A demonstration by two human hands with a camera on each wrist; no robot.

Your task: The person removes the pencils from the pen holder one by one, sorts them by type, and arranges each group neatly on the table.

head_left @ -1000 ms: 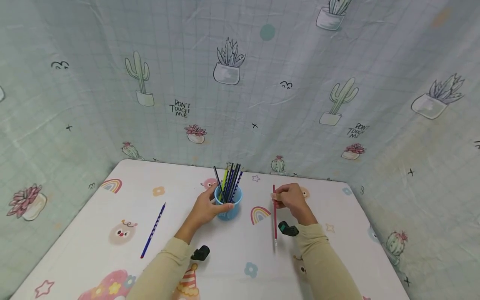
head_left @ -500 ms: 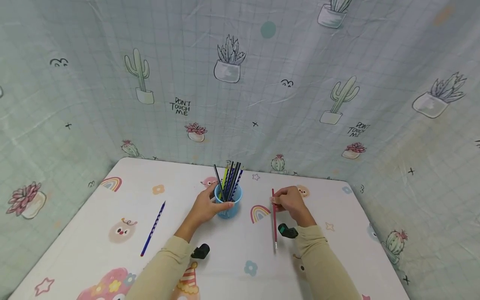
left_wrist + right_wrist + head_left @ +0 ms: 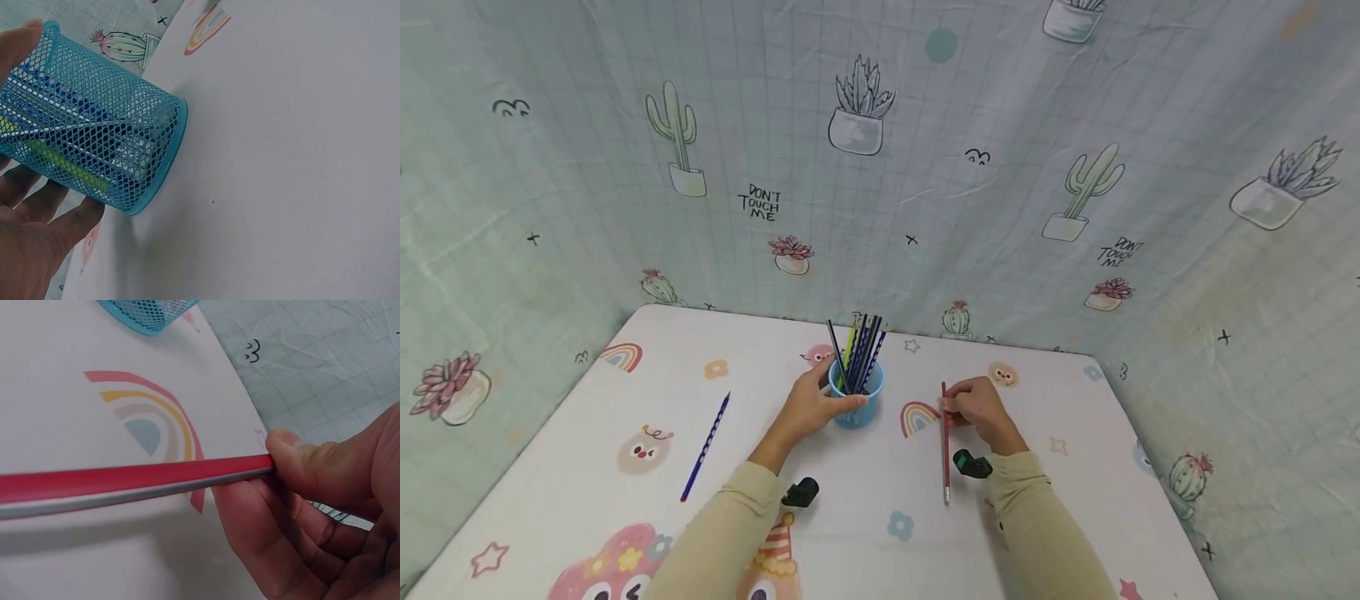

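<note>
Head view: a white table point(image 3: 865, 475), printed with rainbows, flowers, stars and cartoon faces, fills the lower half of the frame and narrows toward its far edge. Behind it and along both sides hangs a pale grey-green cloth point(image 3: 737, 50), creased and faintly gridded, patterned with potted cacti, succulents, small crosses and the words "DON'T TOUCH ME"; it darkens toward the upper middle. Just below the centre of the frame, near the far edge, a blue mesh cup point(image 3: 857, 414) stands upright, holding a cluster of pencils point(image 3: 863, 350), mostly dark or blue, one yellow-green. The left hand point(image 3: 811, 406) is curled about the cup, thumb at the rim. Right of centre, the right hand point(image 3: 981, 408) pinches a red pencil point(image 3: 946, 458) close to its upper end, the silver-coloured end pointing to the bottom of the frame. A patterned blue pencil point(image 3: 706, 446) lies slantwise on the table at left of centre. Beige sleeves point(image 3: 1052, 525) enter from the bottom edge. Right wrist view: the red pencil, marked by a silvery stripe, crosses a printed rainbow point(image 3: 144, 434), its soft shadow falling on the white surface lower in the frame.
</note>
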